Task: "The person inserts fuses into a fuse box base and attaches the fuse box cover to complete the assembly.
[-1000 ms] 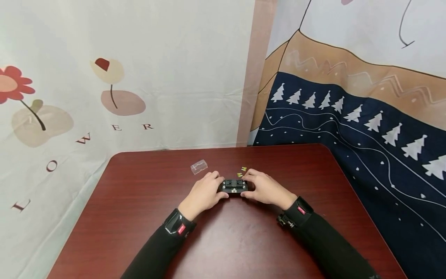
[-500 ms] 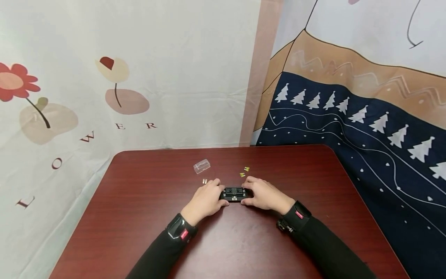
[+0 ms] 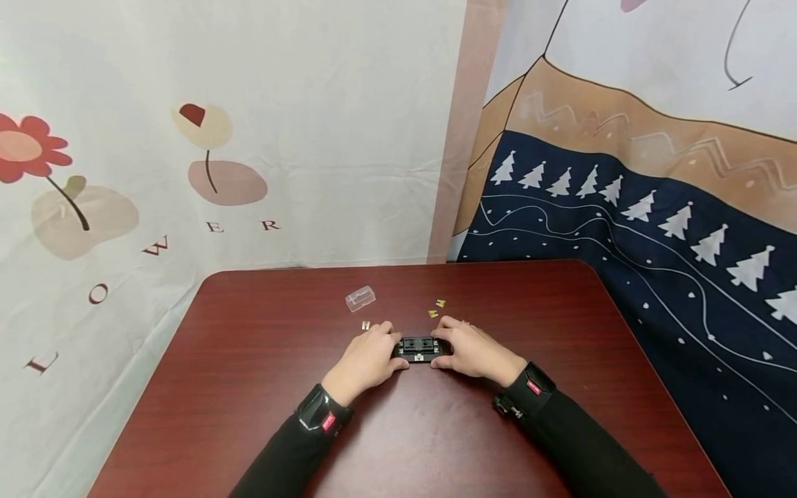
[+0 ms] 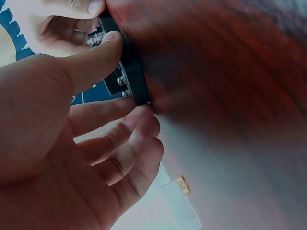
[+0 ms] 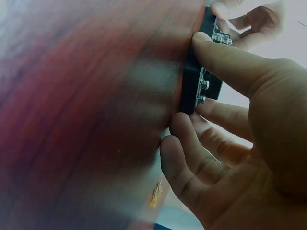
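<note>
A black fuse block (image 3: 418,348) with metal screw terminals lies on the table between my two hands. My left hand (image 3: 367,356) grips its left end, thumb at the near side and fingers at the far side. At the right end, my right hand (image 3: 476,349) holds it the same way. The left wrist view shows the block's dark side wall (image 4: 134,76) and shiny screws; the right wrist view also has the block (image 5: 192,79) between thumb and fingers. Fingers cover both ends. Beyond the right hand lie two small yellow blade fuses (image 3: 433,314).
A clear plastic cover (image 3: 360,299) lies near the table's far edge. One small pale fuse-like piece (image 3: 365,325) sits just beyond my left hand. The reddish-brown table (image 3: 398,429) meets printed curtains (image 3: 349,138) at the back.
Both hands have drawn the fuse block a little towards me, mostly in the first half second. The small pale piece beyond my left hand has come into view. The view has shifted slightly.
</note>
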Demonstrator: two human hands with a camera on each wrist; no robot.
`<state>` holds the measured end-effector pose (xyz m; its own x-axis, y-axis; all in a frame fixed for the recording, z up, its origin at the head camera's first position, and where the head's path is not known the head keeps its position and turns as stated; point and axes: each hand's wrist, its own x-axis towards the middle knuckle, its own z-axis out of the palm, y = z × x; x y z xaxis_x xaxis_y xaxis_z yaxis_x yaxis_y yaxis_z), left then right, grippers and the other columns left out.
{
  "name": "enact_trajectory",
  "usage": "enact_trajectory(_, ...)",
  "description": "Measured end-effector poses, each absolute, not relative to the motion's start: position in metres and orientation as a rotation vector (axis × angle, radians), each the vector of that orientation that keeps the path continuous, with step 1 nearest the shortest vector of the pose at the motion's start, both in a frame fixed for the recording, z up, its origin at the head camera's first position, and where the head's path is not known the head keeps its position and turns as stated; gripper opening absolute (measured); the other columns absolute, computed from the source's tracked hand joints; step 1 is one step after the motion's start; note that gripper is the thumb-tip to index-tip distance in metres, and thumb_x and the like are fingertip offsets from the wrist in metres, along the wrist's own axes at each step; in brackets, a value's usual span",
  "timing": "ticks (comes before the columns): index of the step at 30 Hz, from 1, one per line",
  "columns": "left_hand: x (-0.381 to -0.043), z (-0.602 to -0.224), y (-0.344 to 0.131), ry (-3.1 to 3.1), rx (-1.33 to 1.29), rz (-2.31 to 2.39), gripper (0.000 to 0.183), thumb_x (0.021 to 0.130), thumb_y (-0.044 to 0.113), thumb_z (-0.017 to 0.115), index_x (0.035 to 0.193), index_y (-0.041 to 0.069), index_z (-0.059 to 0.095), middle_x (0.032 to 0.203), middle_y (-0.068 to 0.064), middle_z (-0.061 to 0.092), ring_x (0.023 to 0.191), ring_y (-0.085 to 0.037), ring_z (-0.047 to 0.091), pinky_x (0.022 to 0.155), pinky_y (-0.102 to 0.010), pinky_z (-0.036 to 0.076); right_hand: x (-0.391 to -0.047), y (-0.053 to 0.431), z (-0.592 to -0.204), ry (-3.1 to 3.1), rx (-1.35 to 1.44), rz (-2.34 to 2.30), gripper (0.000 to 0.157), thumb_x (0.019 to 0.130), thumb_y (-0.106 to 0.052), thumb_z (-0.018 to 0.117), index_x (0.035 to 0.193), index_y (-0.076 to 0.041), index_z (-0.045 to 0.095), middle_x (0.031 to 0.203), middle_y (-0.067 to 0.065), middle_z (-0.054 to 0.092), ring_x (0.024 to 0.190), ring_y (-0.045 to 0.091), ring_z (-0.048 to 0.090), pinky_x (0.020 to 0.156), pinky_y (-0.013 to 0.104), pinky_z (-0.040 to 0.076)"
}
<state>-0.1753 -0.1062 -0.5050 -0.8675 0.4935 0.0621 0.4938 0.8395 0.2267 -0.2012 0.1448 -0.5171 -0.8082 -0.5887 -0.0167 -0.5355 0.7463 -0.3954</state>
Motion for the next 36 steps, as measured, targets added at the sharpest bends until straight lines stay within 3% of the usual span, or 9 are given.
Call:
enact_trajectory(15, -0.176, -0.507, -0.106, -3.026, -0.756, -0.437, 0.044, 0.088, 0.039, 0.083, 0.120, 0.008, 0.077, 0.105, -0.004, 0.064, 0.093, -0.024, 0.063, 0.080, -0.046, 0.058, -0.199, 0.144, -0.515, 2.807, -0.887, -0.593, 0.051, 0.086, -0.042, 0.085, 0.127, -0.013, 0.074, 0.109, -0.002, 0.058, 0.085, 0.016, 0.052, 0.079, 0.038, 0.047)
enact_trajectory(22, -0.175, -0.507, -0.106, -3.043, -0.734, -0.447, 0.044, 0.086, 0.040, 0.085, 0.116, 0.009, 0.079, 0.101, -0.003, 0.063, 0.089, -0.023, 0.061, 0.078, -0.046, 0.058, -0.201, 0.159, -0.504, 2.710, -0.887, -0.747, 0.039, 0.098, -0.036, 0.073, 0.129, -0.012, 0.074, 0.110, 0.000, 0.068, 0.090, 0.016, 0.062, 0.081, 0.039, 0.054)
enact_trajectory(27, -0.177, -0.507, -0.105, -3.052, -0.736, -0.457, 0.046, 0.086, 0.040, 0.085, 0.118, 0.009, 0.078, 0.105, -0.004, 0.065, 0.093, -0.024, 0.063, 0.080, -0.048, 0.059, -0.213, 0.176, -0.497, 2.811, -0.830, -0.804, 0.027, 0.101, -0.030, 0.069, 0.119, -0.011, 0.078, 0.107, -0.003, 0.072, 0.098, 0.016, 0.067, 0.091, 0.043, 0.058)
enact_trajectory(36, -0.180, -0.503, -0.104, -3.085, -0.713, -0.468, 0.050, 0.086, 0.043, 0.084, 0.122, 0.009, 0.078, 0.113, -0.005, 0.067, 0.102, -0.027, 0.068, 0.084, -0.051, 0.059, -0.233, 0.197, -0.483, 2.983, -0.661, -0.782, 0.013, 0.099, -0.019, 0.071, 0.103, -0.012, 0.080, 0.101, 0.004, 0.074, 0.094, 0.025, 0.068, 0.088, 0.050, 0.058)
